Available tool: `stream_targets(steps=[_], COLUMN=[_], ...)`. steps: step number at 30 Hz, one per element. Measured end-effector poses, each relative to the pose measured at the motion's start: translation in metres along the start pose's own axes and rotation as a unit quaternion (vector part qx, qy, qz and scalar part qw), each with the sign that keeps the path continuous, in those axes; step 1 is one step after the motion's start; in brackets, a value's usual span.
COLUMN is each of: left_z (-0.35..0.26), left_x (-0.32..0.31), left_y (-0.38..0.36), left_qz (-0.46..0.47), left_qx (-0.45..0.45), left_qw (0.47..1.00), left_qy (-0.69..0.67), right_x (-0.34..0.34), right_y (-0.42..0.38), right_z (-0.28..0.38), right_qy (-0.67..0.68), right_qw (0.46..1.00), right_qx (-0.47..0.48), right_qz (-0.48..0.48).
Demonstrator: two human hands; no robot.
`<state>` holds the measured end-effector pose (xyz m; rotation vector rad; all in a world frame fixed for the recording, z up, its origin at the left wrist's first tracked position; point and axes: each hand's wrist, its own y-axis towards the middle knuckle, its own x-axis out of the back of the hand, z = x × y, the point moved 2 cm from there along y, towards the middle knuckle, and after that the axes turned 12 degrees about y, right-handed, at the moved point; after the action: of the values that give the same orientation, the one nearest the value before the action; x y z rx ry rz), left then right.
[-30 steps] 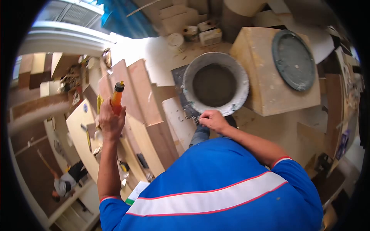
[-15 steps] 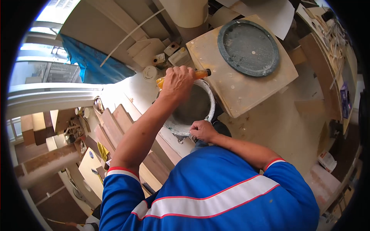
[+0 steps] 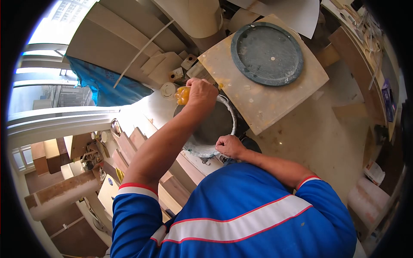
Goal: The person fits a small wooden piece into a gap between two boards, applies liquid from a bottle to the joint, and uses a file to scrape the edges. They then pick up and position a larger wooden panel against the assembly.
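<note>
Over the far rim of a round bucket (image 3: 211, 129), my left hand (image 3: 203, 93) is wrapped around a clear bottle of amber liquid (image 3: 183, 96). The bottle's rounded base sticks out on the left of my fist, and a small orange bit shows on the right; the rest is covered by my fingers. Grey matter fills the inside of the bucket, whose rim is caked with white residue. My right hand (image 3: 230, 146) is closed on the near rim, its thumb side toward the bucket.
A large board-topped box (image 3: 262, 112) stands right of the bucket, bearing a round dark lid (image 3: 269, 53). Wooden planks (image 3: 129, 146) lie left. Beyond the bucket are a small white tub (image 3: 168, 90), containers and a blue sheet (image 3: 107, 81). A cluttered bench (image 3: 380, 56) runs along the right.
My left hand has turned the bottle, so its dark-capped end no longer sticks out to the right and its base shows more. My right hand stays at the rim. The view has shifted slightly.
</note>
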<state>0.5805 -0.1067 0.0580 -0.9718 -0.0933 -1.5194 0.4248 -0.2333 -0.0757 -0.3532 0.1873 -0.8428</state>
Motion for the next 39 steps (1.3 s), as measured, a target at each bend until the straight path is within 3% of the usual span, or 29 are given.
stream_targets(steps=[3,7,8,10,14,17,19,20,22,25,28,30,32,34,37,39], left_z=[-0.010,-0.024,-0.025,-0.015,-0.008,-0.016,-0.030,-0.040,-0.045,-0.087,-0.134,-0.161,-0.203,-0.204,-0.230,-0.240], left_x=[-0.003,-0.046,-0.053,-0.050,-0.054,-0.075,-0.104,-0.114,-0.111,-0.144,-0.161,-0.164,-0.180,-0.159,-0.163,-0.163], left_y=[-0.002,-0.027,-0.036,-0.064,-0.124,-0.176,-0.214,-0.238,-0.286,-0.351,-0.396,-0.416,-0.435,-0.437,-0.438,-0.439], left_qz=[0.010,-0.072,-0.159,-0.325,-0.440,-0.351,-0.408,-0.400,-0.397,-0.350,-0.284,-0.249,-0.197,-0.125,-0.115,-0.112], left_qx=[0.020,0.129,0.165,0.236,0.402,0.446,0.476,0.476,0.511,0.624,0.673,0.704,0.727,0.738,0.750,0.751], left_qw=[0.998,0.970,0.939,0.838,0.582,0.366,0.374,0.326,0.280,0.290,0.239,0.242,0.319,0.227,0.253,0.254], left_qy=[-0.063,-0.191,-0.256,-0.370,-0.553,-0.738,-0.683,-0.712,-0.709,-0.636,-0.639,-0.620,-0.575,-0.623,-0.600,-0.598], right_x=[0.000,0.013,0.015,0.021,0.035,0.037,0.037,0.038,0.049,0.086,0.128,0.144,0.149,0.148,0.138,0.132], right_y=[0.001,-0.005,-0.007,-0.010,-0.007,-0.004,-0.006,-0.008,-0.008,0.010,0.047,0.075,0.098,0.116,0.133,0.139], right_z=[0.000,0.005,0.006,0.009,0.018,0.023,0.030,0.035,0.050,0.080,0.101,0.111,0.116,0.119,0.115,0.110], right_qy=[-0.002,-0.003,0.014,0.045,0.091,0.107,0.112,0.120,0.123,0.056,-0.122,-0.210,-0.282,-0.354,-0.503,-0.534], right_qw=[1.000,1.000,1.000,0.999,0.995,0.994,0.993,0.992,0.991,0.991,0.971,0.947,0.926,0.898,0.806,0.785], right_qx=[0.006,-0.024,-0.017,-0.003,-0.024,-0.028,-0.028,-0.027,-0.027,0.029,0.127,0.164,0.181,0.213,0.286,0.288], right_qz=[0.011,0.002,-0.009,-0.028,-0.037,-0.027,-0.025,-0.030,-0.048,-0.121,-0.164,-0.177,-0.175,-0.152,-0.128,-0.126])
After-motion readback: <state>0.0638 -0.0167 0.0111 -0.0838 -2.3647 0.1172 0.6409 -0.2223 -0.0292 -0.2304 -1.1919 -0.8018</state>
